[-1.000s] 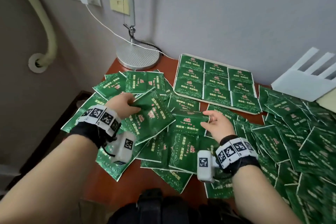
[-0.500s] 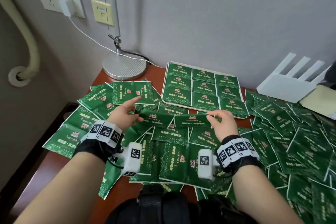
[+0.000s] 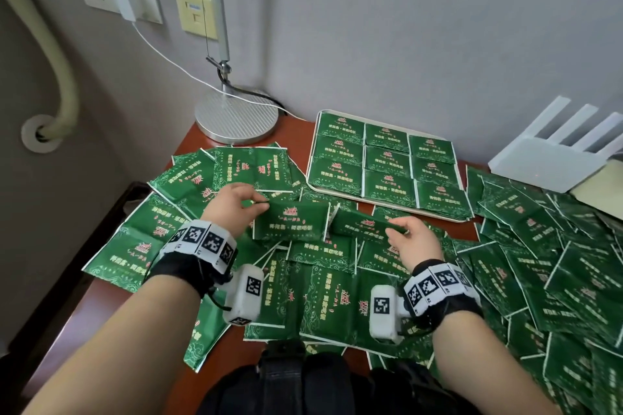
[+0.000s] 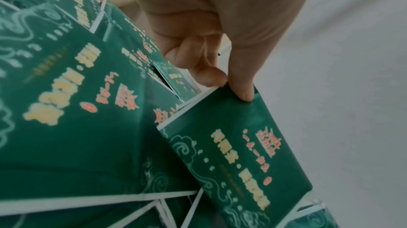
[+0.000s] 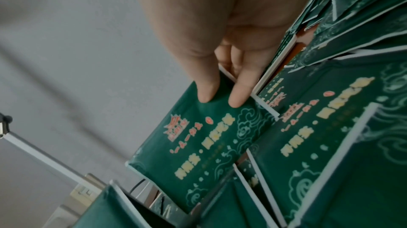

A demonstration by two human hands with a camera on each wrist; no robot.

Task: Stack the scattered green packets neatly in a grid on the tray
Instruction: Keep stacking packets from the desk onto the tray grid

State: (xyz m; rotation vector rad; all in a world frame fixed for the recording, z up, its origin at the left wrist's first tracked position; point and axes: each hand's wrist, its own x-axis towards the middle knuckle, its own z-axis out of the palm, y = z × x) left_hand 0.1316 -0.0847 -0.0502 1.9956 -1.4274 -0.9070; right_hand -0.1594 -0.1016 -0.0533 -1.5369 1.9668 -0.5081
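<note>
Each hand, left and right, pinches one packet by its edge above the table's near-edge pile, apparently bound for the tray at the back edge.

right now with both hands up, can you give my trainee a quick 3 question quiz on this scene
1. True or false: the left hand and the right hand pinch the same green packet.
2. How many packet stacks fill the tray grid? A) four B) six C) nine
3. Fill in: the round metal lamp base stands to the ______ of the tray in the head view.

Key
1. False. The left hand pinches the left packet and the right hand pinches the right packet; each grip is at an outer end.
2. C, three rows of three.
3. left
</note>
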